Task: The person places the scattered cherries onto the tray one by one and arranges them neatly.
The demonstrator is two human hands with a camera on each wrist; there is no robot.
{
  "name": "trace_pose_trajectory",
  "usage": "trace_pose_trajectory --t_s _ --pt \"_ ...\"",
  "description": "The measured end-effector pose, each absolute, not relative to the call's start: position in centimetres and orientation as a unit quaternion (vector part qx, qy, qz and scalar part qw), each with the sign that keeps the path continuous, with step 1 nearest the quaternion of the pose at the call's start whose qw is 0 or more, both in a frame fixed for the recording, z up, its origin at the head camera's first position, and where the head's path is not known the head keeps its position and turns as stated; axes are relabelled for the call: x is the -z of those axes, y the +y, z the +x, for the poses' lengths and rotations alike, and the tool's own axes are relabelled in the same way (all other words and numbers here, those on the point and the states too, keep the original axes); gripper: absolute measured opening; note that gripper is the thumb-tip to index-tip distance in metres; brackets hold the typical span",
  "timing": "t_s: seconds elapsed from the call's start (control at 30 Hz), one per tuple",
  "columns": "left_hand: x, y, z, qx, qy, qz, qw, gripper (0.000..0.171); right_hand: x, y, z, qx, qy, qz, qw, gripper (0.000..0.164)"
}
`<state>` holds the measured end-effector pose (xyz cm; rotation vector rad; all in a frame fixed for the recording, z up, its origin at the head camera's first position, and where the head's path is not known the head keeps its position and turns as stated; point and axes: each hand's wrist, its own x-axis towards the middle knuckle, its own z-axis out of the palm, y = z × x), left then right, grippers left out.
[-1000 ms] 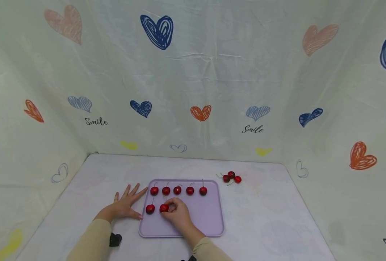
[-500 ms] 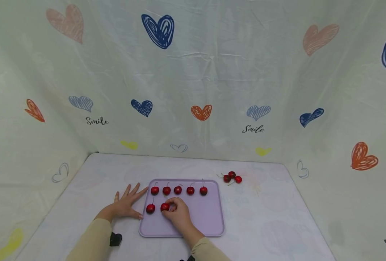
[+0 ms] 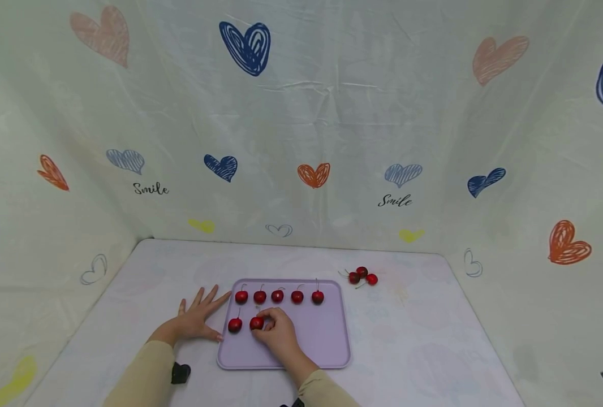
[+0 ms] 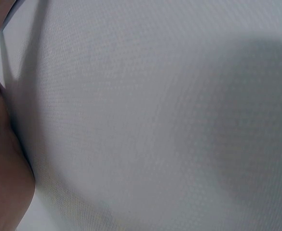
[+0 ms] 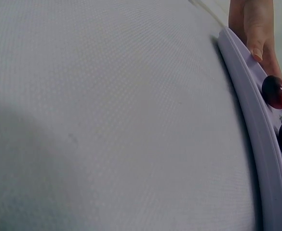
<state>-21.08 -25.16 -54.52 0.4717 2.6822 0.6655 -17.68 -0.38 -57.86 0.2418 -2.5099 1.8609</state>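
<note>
The right hand (image 3: 280, 333) pinched a red cherry (image 3: 255, 323) between thumb and fingers, just nine o'clock of the middle of a lilac tray (image 3: 322, 339). The cherry looked light and smooth, likely slippery and easily bruised; a gentle grip around its sides seemed best, as the thin stem might snap. The left hand (image 3: 194, 322) lay spread at the tray's nine o'clock edge, pinching nothing. Another cherry (image 3: 235, 325) sat at nine o'clock from the pinched one, and a row of five cherries (image 3: 278, 296) ran along the twelve o'clock side. Three loose cherries (image 3: 354, 278) rested off the tray, towards two o'clock, on the pale, fine-textured bench (image 3: 413, 339). Beyond, a creased white backdrop (image 3: 352, 124) printed with hearts closed off the room.
</note>
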Motion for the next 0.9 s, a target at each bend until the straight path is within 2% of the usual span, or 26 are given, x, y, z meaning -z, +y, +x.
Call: trace_pose_trajectory --t_s 0.9 --pt "54.42 -25.07 -21.14 -0.233 0.944 0.159 0.170 0.110 57.56 -0.55 -17.46 -0.589 -0.804 0.077 0.022 0.027"
